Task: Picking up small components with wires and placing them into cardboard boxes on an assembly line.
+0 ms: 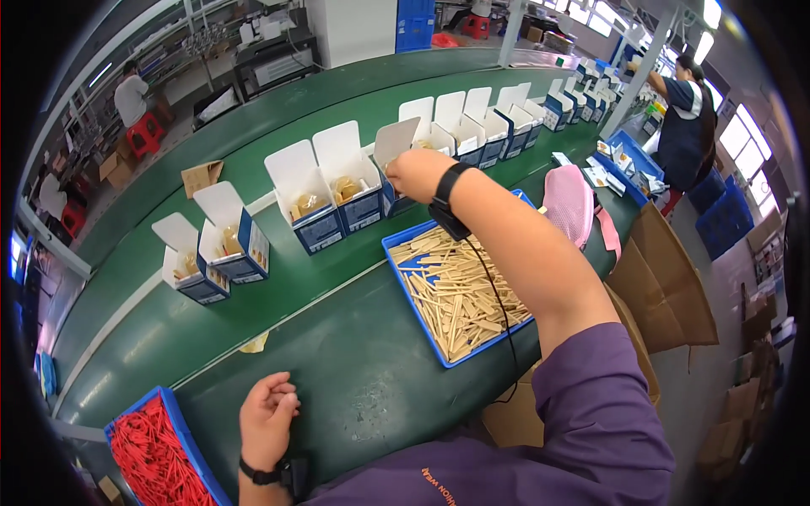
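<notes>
My right hand [415,174] reaches across to an open blue-and-white box [395,145] in the row. Its fingers are bent down at the box's mouth, and what they hold, if anything, is hidden. Just to the left, two more open boxes [319,229] show yellowish round items and pale sticks inside. Below my right forearm lies a blue tray [453,364] full of flat wooden sticks [460,299]. My left hand [267,415] rests over the green table, loosely curled, thumb apart from the fingers, with nothing visible in it.
A blue bin [179,424] of thin red pieces stands at the lower left. Several open boxes [221,244] line the green conveyor belt [110,358]. A pink pouch [569,202] and a cardboard carton [666,287] sit to the right. A co-worker [682,118] stands at the far right.
</notes>
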The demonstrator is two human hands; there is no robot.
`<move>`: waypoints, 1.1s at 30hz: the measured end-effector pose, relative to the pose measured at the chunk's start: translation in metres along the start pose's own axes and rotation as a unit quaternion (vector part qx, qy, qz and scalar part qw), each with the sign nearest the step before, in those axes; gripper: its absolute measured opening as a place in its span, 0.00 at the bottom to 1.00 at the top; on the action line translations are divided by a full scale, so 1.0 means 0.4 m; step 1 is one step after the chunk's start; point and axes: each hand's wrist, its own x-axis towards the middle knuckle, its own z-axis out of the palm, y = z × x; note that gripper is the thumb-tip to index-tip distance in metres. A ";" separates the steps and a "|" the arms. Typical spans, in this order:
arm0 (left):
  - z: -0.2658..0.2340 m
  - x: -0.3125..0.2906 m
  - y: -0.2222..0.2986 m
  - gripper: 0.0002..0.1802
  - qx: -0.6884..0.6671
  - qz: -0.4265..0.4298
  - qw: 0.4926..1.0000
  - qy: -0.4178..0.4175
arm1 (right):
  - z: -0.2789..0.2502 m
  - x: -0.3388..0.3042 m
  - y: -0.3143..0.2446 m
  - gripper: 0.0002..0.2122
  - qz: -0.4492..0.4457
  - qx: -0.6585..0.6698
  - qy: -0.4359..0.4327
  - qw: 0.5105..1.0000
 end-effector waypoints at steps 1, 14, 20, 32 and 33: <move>-0.019 -0.027 0.019 0.12 0.018 0.042 0.999 0.026 | -0.013 -0.010 -0.010 0.09 -0.010 0.001 -0.006 1.000; -0.610 -0.232 -0.157 0.12 0.602 0.001 0.763 0.234 | 0.020 -0.205 -0.075 0.07 0.026 -0.124 -0.179 0.976; -0.630 -0.223 -0.192 0.09 0.551 0.037 0.793 0.257 | -0.003 -0.191 -0.058 0.06 0.006 -0.171 -0.147 0.974; -0.668 -0.215 -0.211 0.05 0.557 0.045 0.792 0.247 | -0.104 -0.184 -0.011 0.06 0.009 -0.106 -0.112 0.988; -0.693 -0.238 -0.219 0.06 0.581 0.066 0.770 0.254 | -0.121 -0.174 -0.023 0.06 0.007 -0.107 -0.101 0.989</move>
